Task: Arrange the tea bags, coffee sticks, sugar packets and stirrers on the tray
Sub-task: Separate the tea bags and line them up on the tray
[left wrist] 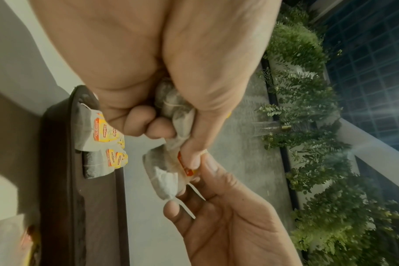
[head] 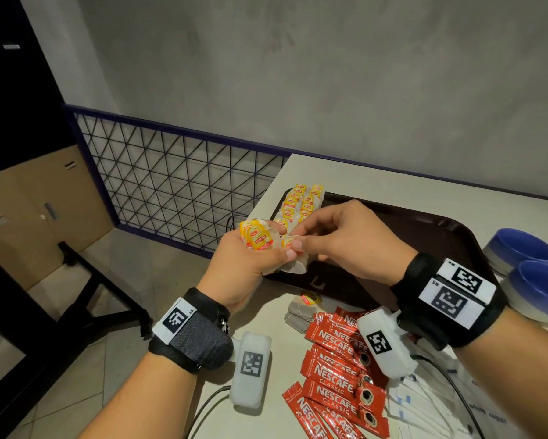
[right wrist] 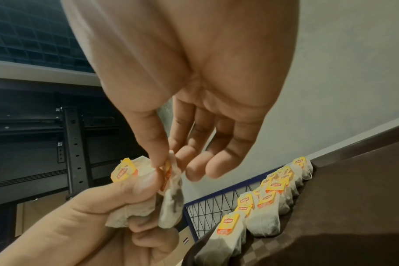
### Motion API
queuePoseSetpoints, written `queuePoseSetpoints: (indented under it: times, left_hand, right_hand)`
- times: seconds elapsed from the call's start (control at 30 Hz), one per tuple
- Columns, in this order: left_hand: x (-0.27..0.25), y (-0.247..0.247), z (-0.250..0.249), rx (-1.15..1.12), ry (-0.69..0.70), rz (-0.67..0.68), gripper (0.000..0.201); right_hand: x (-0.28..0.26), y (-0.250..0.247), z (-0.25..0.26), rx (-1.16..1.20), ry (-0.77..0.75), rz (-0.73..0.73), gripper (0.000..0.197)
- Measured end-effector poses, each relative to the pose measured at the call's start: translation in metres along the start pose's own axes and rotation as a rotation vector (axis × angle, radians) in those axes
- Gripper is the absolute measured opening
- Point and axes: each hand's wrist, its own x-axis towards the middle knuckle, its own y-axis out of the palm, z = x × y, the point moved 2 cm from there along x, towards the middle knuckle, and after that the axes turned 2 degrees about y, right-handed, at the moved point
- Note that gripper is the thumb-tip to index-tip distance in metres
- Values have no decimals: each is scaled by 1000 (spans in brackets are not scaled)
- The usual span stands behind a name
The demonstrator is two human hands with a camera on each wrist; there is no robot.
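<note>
My left hand [head: 253, 258] grips a bunch of tea bags [head: 258, 237] with yellow tags, held above the near left corner of the dark brown tray [head: 424, 229]. My right hand [head: 301, 240] pinches one tea bag [right wrist: 171, 203] at the top of that bunch between thumb and forefinger; its other fingers hang loose. Two rows of tea bags [head: 299, 202] lie on the tray's left end, also seen as tea bags [right wrist: 269, 198] in the right wrist view. Red coffee sticks [head: 336, 369] and white sugar packets [head: 424, 403] lie on the table near me.
Two more tea bags [head: 301, 308] lie on the white table [head: 393, 182] in front of the tray. Two blue-rimmed cups [head: 526, 264] stand at the right. The table's left edge drops to a wire-mesh railing [head: 177, 185] and tiled floor.
</note>
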Motion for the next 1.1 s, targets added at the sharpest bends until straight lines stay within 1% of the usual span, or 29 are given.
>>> queuePoseSetpoints:
  times: [0.1,0.23,0.37,0.5,0.53,0.6,0.63,0.67,0.77,0.9,1.03,1.1]
  left_hand:
    - [1,-2,1,7,2,1,32]
    - [2,-4,4,75,-12,37,20]
    - [1,-5,6,107,-35,30,22]
    - [1,-5,6,159,-43,29,7]
    - [1,-4,6,164,-47,45,7]
    - [0,-3,6,171,-32,62,23]
    - [1,-4,6,184,-15,60,26]
    - [0,-4,4,196,0,56,24]
    - [1,-5,3,210,21,33,11]
    - [0,-6,3,225,11,-17,24]
    - [1,-7,4,254,8,-38,24]
    - [2,-8,5,243,0,-55,19]
  right_hand:
    - [1,-1,-2,14,11,-26,6]
    - [3,-5,-3,118,47,-85,8]
    - [6,-4,-4,164,72,-94,9]
    - [9,-2,-7,211,96,-86,10]
    - [10,-1,-8,234,99,-89,11]
    - [11,-1,-8,271,102,-95,12]
    - [12,0,-8,277,101,-98,12]
    - [13,0,-8,277,101,-99,12]
    - [14,1,-9,251,106,-88,12]
    - [15,3,-10,252,123,-88,10]
    - [16,4,-12,276,157,-93,6]
    - [17,2,-12,270,172,-99,4]
